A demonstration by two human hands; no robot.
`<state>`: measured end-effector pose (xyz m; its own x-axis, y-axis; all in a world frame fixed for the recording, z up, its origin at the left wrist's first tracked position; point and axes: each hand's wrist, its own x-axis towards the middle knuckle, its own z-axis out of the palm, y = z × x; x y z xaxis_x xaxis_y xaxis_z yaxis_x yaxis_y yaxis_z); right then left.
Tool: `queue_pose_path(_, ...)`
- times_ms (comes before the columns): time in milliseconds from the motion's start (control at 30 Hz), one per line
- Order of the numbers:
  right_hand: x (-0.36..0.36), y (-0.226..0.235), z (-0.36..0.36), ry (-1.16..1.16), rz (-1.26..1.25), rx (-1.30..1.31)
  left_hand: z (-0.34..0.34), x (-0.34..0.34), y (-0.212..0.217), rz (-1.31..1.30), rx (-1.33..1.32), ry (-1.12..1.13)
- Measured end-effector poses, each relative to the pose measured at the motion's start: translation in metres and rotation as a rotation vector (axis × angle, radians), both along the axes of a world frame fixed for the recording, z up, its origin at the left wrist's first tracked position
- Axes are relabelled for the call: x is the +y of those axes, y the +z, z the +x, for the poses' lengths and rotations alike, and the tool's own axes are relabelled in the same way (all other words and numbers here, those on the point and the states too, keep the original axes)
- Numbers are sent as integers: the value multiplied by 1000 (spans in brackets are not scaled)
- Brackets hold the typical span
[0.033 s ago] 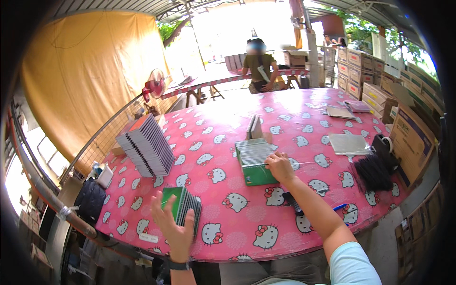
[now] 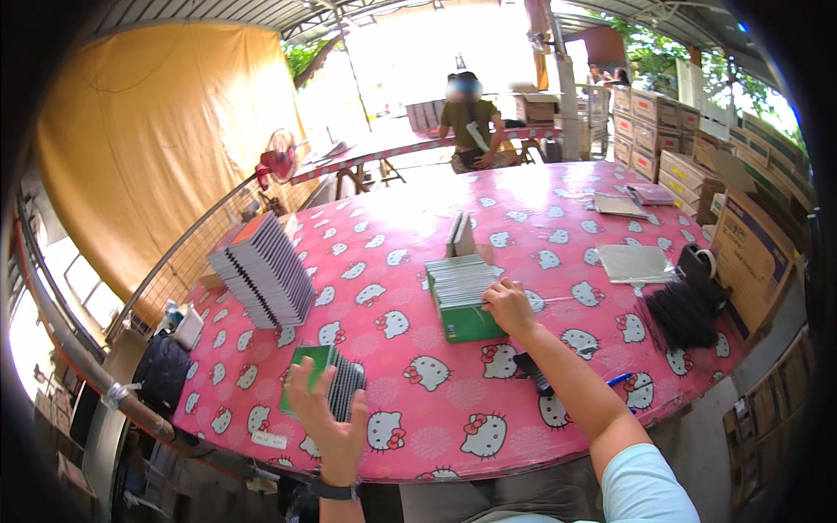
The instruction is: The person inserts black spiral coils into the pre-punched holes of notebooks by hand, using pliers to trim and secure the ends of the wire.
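Note:
My left hand [image 2: 324, 418] is open, its fingers spread, just above and in front of a small stack of green spiral notebooks [image 2: 321, 359]. It partly hides that stack, and I cannot tell whether it touches it. Toward the middle of the table, a row of green-covered notebooks [image 2: 462, 281] leans with the edges fanned upward. My right hand [image 2: 511, 307] is at the right side of this row, fingers curled on the edge of the frontmost green notebook [image 2: 472, 325]. A dark wristband [image 2: 335, 489] is on my left wrist.
A tall pile of spiral-bound books [image 2: 266, 275] stands at the left. Behind the green row is an upright brown block [image 2: 459, 235]. At right lie a clear plastic packet [image 2: 636, 263], black binding coils [image 2: 676, 315] and a blue pen [image 2: 620, 379]. Cartons [image 2: 658, 131] and a person [image 2: 471, 118] are beyond.
My left hand has shifted slightly right and lower over the small stack. My right hand stays at the green row, and the view has shifted a little.

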<state>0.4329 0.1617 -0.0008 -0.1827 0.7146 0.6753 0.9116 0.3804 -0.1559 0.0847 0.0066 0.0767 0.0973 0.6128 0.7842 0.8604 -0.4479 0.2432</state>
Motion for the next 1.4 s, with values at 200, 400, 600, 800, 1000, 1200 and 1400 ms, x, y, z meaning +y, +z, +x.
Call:
queue_pose_path(200,-84,28,-39,449,-43,269,93,4,-46,-249,-811,-490)
queue_pose_path(400,-172,3,-58,388,-480,892,89,0,-113,-708,-950,-652)
queue_pose_path(600,-179,-41,-76,341,-469,1358,116,-24,-95,-485,-742,-383)
queue_pose_path(800,-171,-26,-60,380,-479,1141,145,-32,-50,-70,61,-362)
queue_pose_path(1000,-163,15,94,-228,-128,786,138,-19,-74,-171,-71,-538)
queue_pose_path(1200,-175,-27,229,-998,-250,113,139,-18,-79,-153,-55,-589)
queue_pose_path(1400,-169,-49,252,-960,-331,95,139,-20,-71,-150,-125,-538)
